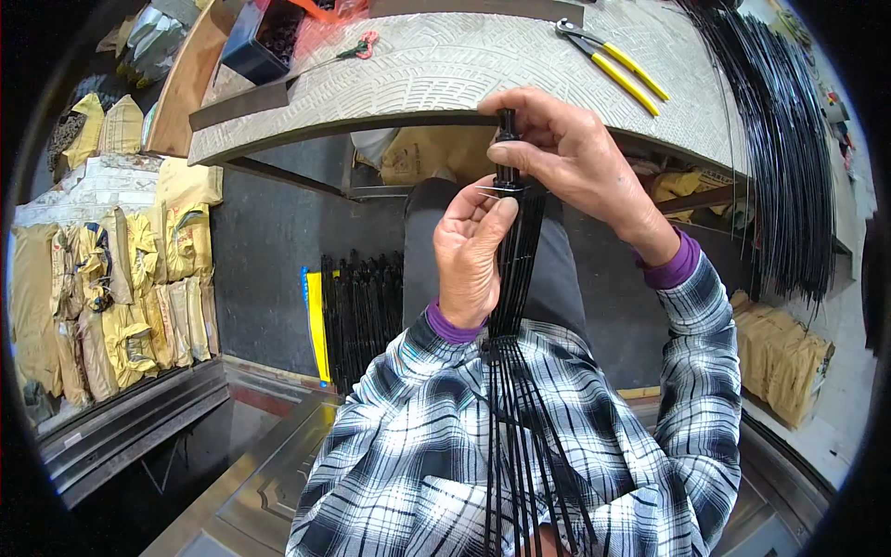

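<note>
A black umbrella frame (520,278), a bundle of thin dark ribs with a hub at its far end, lies along my lap and chest, its ribs fanning toward me. My left hand (469,255) pinches the frame just below the hub, thumb on top. A short, thin, shiny wire (486,188) pokes out leftward by its fingertips; whether the fingers hold it I cannot tell. Above it, my right hand (585,167) grips the black hub (507,153) between the thumb and fingers, at the table's near edge.
The patterned table (418,70) carries yellow-handled pliers (617,70), red-handled scissors (357,48) and a blue bin (258,51) of small dark parts. Long black rods (789,139) hang at the right. More black frames (362,306) stand on the floor; tan sacks (121,288) line the left.
</note>
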Available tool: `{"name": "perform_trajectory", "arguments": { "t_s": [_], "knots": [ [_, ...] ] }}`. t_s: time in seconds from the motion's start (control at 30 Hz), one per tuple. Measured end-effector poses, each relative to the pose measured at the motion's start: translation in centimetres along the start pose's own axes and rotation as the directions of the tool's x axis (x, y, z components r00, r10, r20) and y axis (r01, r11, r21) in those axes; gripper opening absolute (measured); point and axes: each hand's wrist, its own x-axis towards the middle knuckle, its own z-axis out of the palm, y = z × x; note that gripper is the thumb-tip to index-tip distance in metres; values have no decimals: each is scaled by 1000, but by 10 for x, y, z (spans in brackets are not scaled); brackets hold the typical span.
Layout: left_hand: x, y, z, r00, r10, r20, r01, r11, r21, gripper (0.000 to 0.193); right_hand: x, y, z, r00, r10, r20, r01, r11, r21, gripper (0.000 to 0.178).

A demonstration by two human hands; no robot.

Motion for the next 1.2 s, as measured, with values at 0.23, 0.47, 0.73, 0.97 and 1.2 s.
{"name": "perform_trajectory", "arguments": {
  "t_s": [0.23,0.47,0.73,0.97,1.2],
  "knots": [
    [2,-1,-5,1000,3,21,-2,1000,-31,30,1,8,3,999,-34,-3,34,995,93,31],
    [0,-1,-3,1000,18,-13,-18,1000,5,32,-1,-3,2,999,-42,-22,39,992,-120,33],
    [1,-3,-7,1000,19,11,-19,1000,25,31,4,8,1,997,-79,-1,77,978,193,32],
    [-4,-1,-7,993,114,14,-114,991,69,29,-5,-5,8,976,-192,-103,161,953,-255,54],
    [-1,5,-18,998,50,40,-52,997,55,28,-53,32,62,871,93,-483,18,975,220,86]
  ]
}}
